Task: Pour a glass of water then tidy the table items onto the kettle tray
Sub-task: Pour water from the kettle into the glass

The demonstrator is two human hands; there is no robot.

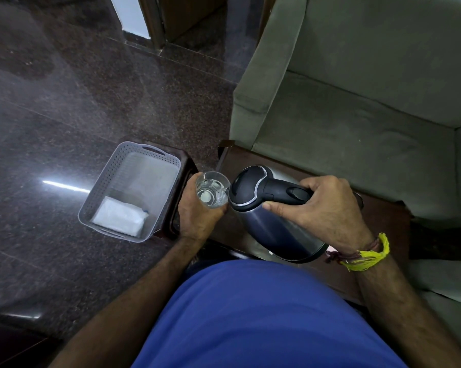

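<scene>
Glass (pixel 213 191) partly full, kettle (pixel 272 221) tilted

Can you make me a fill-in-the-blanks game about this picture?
1. The right hand grips the handle of the ____.
2. The left hand holds a clear ____.
3. The white packet lies inside the grey ____.
4. The kettle's spout tips toward the ____.

Missing words: kettle; glass; basket; glass.
</scene>
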